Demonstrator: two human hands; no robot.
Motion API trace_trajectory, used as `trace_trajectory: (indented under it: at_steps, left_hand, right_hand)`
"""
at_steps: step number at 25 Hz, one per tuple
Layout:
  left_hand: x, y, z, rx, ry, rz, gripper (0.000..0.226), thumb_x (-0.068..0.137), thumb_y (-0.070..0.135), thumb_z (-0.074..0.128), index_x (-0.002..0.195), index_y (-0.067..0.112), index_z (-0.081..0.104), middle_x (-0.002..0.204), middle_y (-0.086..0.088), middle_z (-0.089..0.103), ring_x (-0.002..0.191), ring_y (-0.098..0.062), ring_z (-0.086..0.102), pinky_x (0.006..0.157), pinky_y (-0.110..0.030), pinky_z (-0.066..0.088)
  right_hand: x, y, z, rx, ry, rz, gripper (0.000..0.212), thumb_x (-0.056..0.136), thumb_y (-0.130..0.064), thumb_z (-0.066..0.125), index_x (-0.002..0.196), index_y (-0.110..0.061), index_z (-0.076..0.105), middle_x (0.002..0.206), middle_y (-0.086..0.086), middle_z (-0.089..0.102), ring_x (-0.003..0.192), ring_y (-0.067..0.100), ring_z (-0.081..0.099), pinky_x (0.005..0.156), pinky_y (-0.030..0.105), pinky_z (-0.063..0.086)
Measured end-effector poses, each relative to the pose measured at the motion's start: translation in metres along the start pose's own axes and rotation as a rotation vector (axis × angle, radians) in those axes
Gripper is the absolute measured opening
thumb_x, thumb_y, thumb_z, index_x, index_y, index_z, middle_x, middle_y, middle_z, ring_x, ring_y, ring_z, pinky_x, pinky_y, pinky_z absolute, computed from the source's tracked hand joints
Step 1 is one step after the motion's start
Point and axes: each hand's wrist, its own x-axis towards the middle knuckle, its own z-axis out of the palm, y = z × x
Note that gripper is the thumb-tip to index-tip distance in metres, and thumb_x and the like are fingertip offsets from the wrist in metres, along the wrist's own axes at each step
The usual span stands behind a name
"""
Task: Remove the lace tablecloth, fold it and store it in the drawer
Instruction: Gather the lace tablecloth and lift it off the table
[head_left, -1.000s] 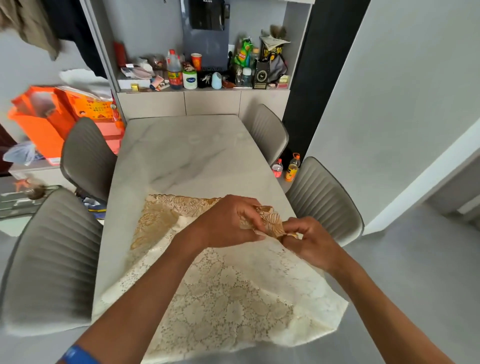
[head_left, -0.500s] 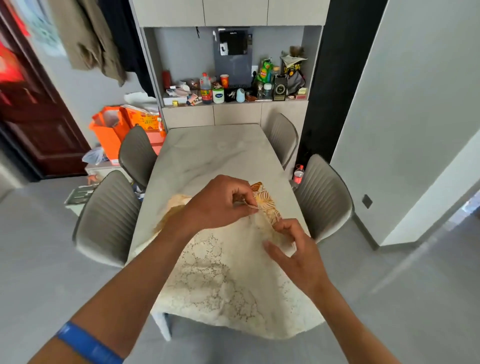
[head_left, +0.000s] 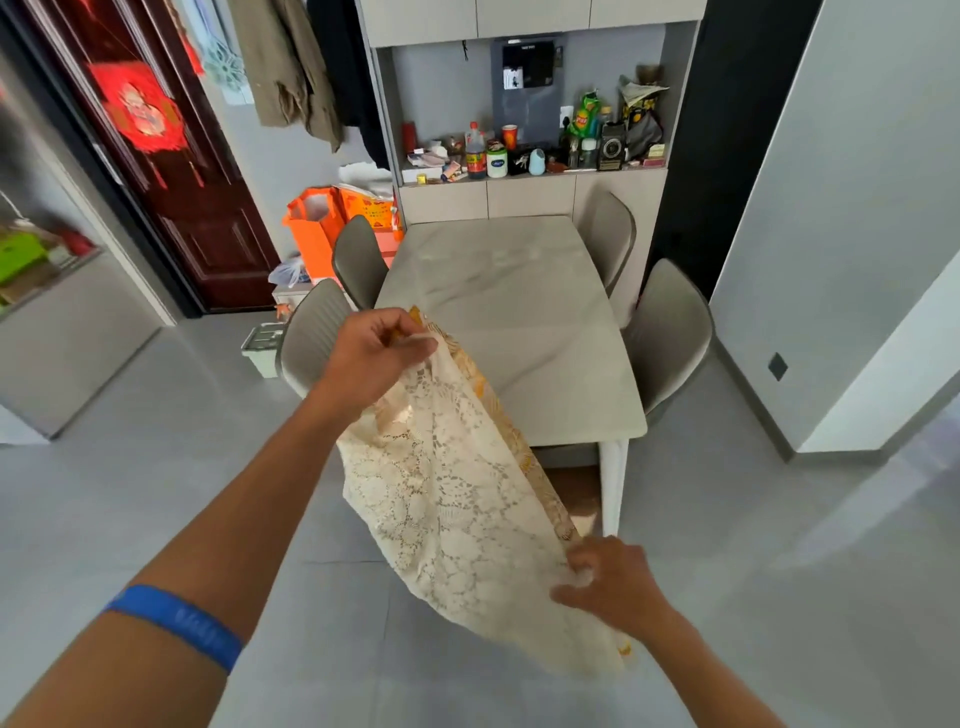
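The cream lace tablecloth (head_left: 447, 499) with a gold patterned edge hangs in the air in front of the marble table (head_left: 519, 312), doubled over and off the tabletop. My left hand (head_left: 371, 353) pinches its upper corner above the table's near left edge. My right hand (head_left: 610, 584) grips the cloth's lower edge, down over the floor near the white table leg (head_left: 613, 483). Below the cluttered shelf, the cabinet fronts (head_left: 530, 197) at the table's far end are all closed.
Four grey chairs stand around the table, two per side (head_left: 311, 332) (head_left: 670, 327). A shelf (head_left: 530, 150) with bottles and jars is behind the table. Orange bags (head_left: 322, 223) sit by the dark red door (head_left: 171, 171). Grey tiled floor lies around me.
The cloth has been lifted off the table and now hangs between my hands. My left hand rose and moved left; my right hand slid down along the edge. I stepped back.
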Motion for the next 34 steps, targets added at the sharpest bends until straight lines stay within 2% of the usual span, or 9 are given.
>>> trace_trajectory:
  at_steps: [3, 7, 14, 17, 20, 25, 28, 31, 34]
  left_hand:
    - [-0.032, -0.005, -0.040, -0.047, 0.151, -0.035, 0.019, 0.083, 0.004, 0.072, 0.067, 0.011, 0.065, 0.047, 0.013, 0.059, 0.043, 0.000, 0.045, 0.044, -0.013, 0.037]
    - [-0.083, -0.023, -0.116, -0.050, 0.262, -0.051, 0.029, 0.082, 0.009, 0.073, 0.059, 0.023, 0.062, 0.044, 0.015, 0.055, 0.043, -0.002, 0.041, 0.044, -0.015, 0.036]
    - [-0.192, -0.060, -0.250, -0.062, 0.332, -0.141, 0.031, 0.084, 0.003, 0.071, 0.063, 0.024, 0.062, 0.066, 0.000, 0.058, 0.055, -0.009, 0.046, 0.045, -0.010, 0.039]
    - [-0.232, -0.074, -0.279, -0.045, 0.370, -0.217, 0.029, 0.082, 0.004, 0.074, 0.064, 0.023, 0.062, 0.063, 0.004, 0.062, 0.048, 0.000, 0.049, 0.042, -0.008, 0.037]
    - [-0.265, -0.081, -0.288, -0.021, 0.337, -0.235, 0.024, 0.082, 0.001, 0.073, 0.066, 0.016, 0.063, 0.047, 0.014, 0.060, 0.037, 0.004, 0.042, 0.038, -0.008, 0.032]
    - [-0.307, -0.091, -0.284, 0.068, 0.294, -0.304, 0.006, 0.079, -0.001, 0.075, 0.076, 0.000, 0.070, 0.044, 0.011, 0.058, 0.035, 0.002, 0.042, 0.039, -0.005, 0.031]
    - [-0.327, -0.094, -0.275, 0.057, 0.274, -0.386, 0.009, 0.073, 0.005, 0.081, 0.069, 0.006, 0.073, 0.039, 0.014, 0.054, 0.035, 0.001, 0.039, 0.039, -0.007, 0.030]
    - [-0.326, -0.096, -0.253, -0.061, 0.375, -0.449, 0.013, 0.070, 0.007, 0.083, 0.064, 0.014, 0.073, 0.048, 0.012, 0.063, 0.043, 0.001, 0.050, 0.055, -0.016, 0.041]
    - [-0.315, -0.085, -0.229, -0.124, 0.414, -0.456, 0.013, 0.069, 0.012, 0.081, 0.060, 0.018, 0.073, 0.046, 0.014, 0.059, 0.046, -0.010, 0.047, 0.054, -0.024, 0.037]
  right_hand:
    - [-0.060, -0.009, 0.080, -0.090, -0.079, 0.193, 0.025, 0.078, -0.060, 0.054, 0.090, -0.040, 0.062, 0.111, -0.016, 0.064, 0.107, 0.011, 0.055, 0.091, 0.034, 0.036]
    - [-0.109, -0.035, 0.133, 0.019, 0.011, 0.311, 0.027, 0.092, -0.044, 0.051, 0.107, -0.032, 0.071, 0.118, -0.010, 0.063, 0.110, 0.017, 0.056, 0.091, 0.034, 0.042]
    - [-0.137, -0.098, 0.091, -0.232, 0.375, 0.284, 0.031, 0.099, -0.029, 0.042, 0.107, -0.017, 0.070, 0.111, 0.003, 0.068, 0.101, 0.025, 0.060, 0.090, 0.042, 0.046]
    - [-0.148, -0.119, 0.055, -0.314, 0.451, 0.215, 0.030, 0.099, -0.024, 0.043, 0.097, -0.014, 0.071, 0.099, 0.004, 0.068, 0.090, 0.023, 0.059, 0.087, 0.042, 0.046]
    - [-0.152, -0.134, 0.025, -0.439, 0.452, 0.196, 0.026, 0.098, -0.021, 0.043, 0.091, -0.015, 0.067, 0.094, 0.004, 0.066, 0.087, 0.023, 0.059, 0.084, 0.041, 0.045]
    - [-0.154, -0.128, 0.007, -0.540, 0.420, 0.207, 0.020, 0.096, -0.019, 0.048, 0.089, -0.014, 0.066, 0.088, 0.003, 0.068, 0.088, 0.024, 0.061, 0.087, 0.040, 0.043]
    - [-0.161, -0.113, 0.006, -0.467, 0.378, 0.145, 0.022, 0.096, -0.022, 0.051, 0.089, -0.012, 0.069, 0.089, 0.006, 0.069, 0.090, 0.027, 0.062, 0.085, 0.038, 0.044]
    - [-0.180, -0.095, 0.015, -0.294, 0.244, -0.005, 0.015, 0.089, -0.020, 0.062, 0.083, -0.010, 0.071, 0.087, 0.007, 0.068, 0.086, 0.026, 0.061, 0.078, 0.033, 0.044]
    - [-0.202, -0.101, 0.066, -0.220, 0.190, -0.251, 0.013, 0.077, -0.015, 0.069, 0.065, -0.012, 0.065, 0.068, 0.003, 0.066, 0.066, 0.022, 0.059, 0.068, 0.033, 0.049]
